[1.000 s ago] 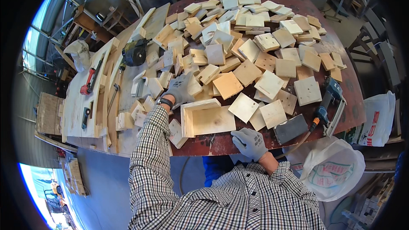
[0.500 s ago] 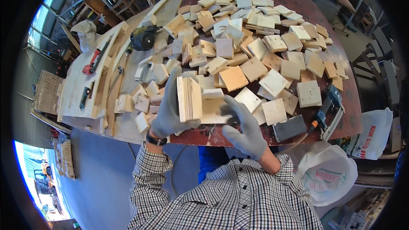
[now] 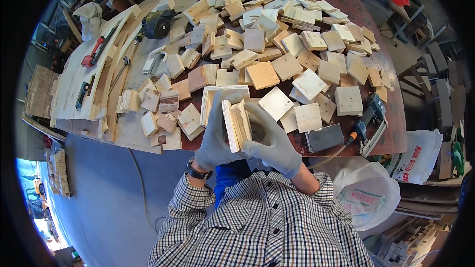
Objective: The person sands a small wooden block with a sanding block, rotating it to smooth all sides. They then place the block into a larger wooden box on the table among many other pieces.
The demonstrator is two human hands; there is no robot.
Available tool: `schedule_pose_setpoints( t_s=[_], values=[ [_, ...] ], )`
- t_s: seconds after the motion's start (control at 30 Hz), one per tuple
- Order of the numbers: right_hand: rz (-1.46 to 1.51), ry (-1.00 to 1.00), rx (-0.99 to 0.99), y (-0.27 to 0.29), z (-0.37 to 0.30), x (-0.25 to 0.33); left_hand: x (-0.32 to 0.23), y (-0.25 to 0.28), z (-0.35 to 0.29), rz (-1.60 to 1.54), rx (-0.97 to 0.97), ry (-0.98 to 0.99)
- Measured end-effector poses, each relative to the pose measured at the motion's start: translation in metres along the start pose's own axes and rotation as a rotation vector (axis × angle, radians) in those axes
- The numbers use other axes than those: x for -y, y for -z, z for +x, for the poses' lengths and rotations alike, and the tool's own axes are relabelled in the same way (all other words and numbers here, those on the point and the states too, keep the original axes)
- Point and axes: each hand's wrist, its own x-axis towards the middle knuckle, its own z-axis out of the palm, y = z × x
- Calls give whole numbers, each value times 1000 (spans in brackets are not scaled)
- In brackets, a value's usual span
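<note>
Both my hands wear grey gloves. A small stack of square wooden blocks (image 3: 237,124) is held on edge between them, close to the table's front edge. My left hand (image 3: 215,136) is closed on the stack's left side, and my right hand (image 3: 273,143) closes on it from the right, fingers curled round its far side. The fingertips are partly hidden. Just behind the stack, a pale wooden piece with raised edges (image 3: 207,103) lies on the table, partly covered by my hands. Several loose square blocks (image 3: 190,120) lie beside my left hand.
A large heap of wooden blocks (image 3: 287,66) covers the dark red table (image 3: 391,128). To the right lie a nail gun (image 3: 372,123) with its hose and a dark grey block (image 3: 325,139). Boards at left carry a red-handled tool (image 3: 94,54) and a black-yellow tool (image 3: 157,23). A white sack (image 3: 366,195) stands below.
My right hand has come in from the right and now grips the stack too. The stack has shifted right and nearer to me, and the raised-edged wooden piece behind it shows more.
</note>
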Motion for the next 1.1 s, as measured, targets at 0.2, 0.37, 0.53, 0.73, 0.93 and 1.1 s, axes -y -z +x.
schedule_pose_setpoints(
  t_s=[0.2,0.37,0.53,0.73,0.93,1.1],
  values=[
    [-104,337,4,6,-10,3,-20,-14,-13,-529,-86,144],
    [-226,340,-103,12,-20,15,-19,-22,-16,-1124,-161,187],
    [-594,389,-40,5,-15,27,-23,-25,-16,-1002,-212,219],
    [-703,293,89,0,-7,3,-12,-22,-35,-686,-163,348],
    [-709,269,116,-2,-14,-28,0,-26,-65,-882,-164,414],
    [-684,297,129,-1,-16,-37,-5,-30,-71,-931,-206,378]
  ],
)
